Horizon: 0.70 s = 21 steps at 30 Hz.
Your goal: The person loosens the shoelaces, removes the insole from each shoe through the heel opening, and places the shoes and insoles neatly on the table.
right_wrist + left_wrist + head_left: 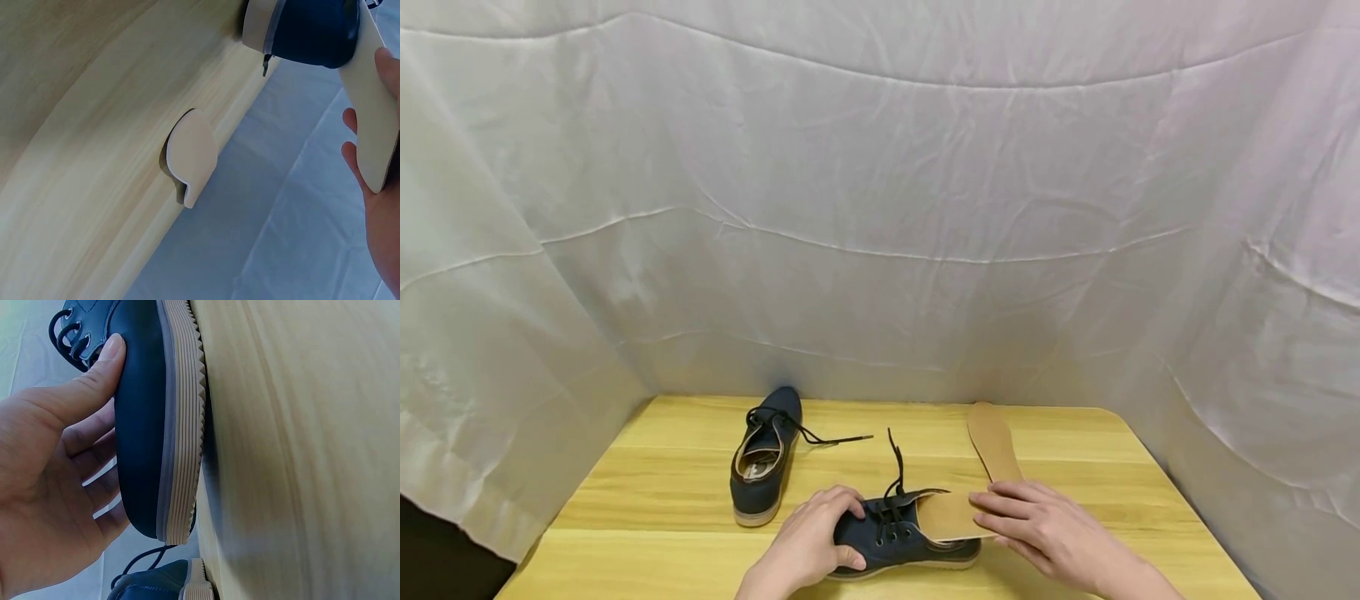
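Observation:
A navy lace-up shoe lies lengthwise across the front of the table, toe to the left. My left hand grips its toe, thumb on the near side and fingers over the far side. A tan insole sticks out of the shoe's opening above the heel, its front end hidden inside. My right hand holds the insole's outer end, and in the right wrist view the thumb lies on one face of the insole with fingertips showing past its other edge. Black laces stand up from the shoe.
A matching navy shoe stands at the back left, its lace trailing right. Another tan insole lies behind my right hand, near the back edge of the wooden table. Pale cloth hangs around the table.

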{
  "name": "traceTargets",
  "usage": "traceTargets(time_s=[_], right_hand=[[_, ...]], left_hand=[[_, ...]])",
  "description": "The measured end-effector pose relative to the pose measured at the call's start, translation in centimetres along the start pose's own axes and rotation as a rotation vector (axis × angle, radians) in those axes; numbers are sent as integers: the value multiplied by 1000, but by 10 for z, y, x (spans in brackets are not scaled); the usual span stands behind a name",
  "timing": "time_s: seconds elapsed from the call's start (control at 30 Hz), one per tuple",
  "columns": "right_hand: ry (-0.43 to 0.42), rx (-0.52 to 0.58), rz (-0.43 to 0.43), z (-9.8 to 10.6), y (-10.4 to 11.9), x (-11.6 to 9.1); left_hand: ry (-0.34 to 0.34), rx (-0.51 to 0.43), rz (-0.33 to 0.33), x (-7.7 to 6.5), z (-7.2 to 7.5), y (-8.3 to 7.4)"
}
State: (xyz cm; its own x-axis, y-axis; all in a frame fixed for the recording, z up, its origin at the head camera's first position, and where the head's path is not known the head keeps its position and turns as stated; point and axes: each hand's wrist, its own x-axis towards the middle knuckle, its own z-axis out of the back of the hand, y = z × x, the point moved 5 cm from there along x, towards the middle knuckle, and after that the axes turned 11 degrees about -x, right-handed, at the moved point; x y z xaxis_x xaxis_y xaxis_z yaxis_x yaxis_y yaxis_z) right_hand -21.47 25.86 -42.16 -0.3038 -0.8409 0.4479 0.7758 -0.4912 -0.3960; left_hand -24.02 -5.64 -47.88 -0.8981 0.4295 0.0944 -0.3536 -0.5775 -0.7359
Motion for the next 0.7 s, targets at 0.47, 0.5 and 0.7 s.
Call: traceTargets(time_s=[0.47,0.5,0.7], right_hand=[[-20,22,24,3,-1,-6],[-25,21,30,3,-1,-6],[-74,5,52,5,-1,-8]], left_hand=[[4,-12,-4,0,0,-1],[4,-13,-3,0,0,-1],[4,-14,6,-1,0,0]])
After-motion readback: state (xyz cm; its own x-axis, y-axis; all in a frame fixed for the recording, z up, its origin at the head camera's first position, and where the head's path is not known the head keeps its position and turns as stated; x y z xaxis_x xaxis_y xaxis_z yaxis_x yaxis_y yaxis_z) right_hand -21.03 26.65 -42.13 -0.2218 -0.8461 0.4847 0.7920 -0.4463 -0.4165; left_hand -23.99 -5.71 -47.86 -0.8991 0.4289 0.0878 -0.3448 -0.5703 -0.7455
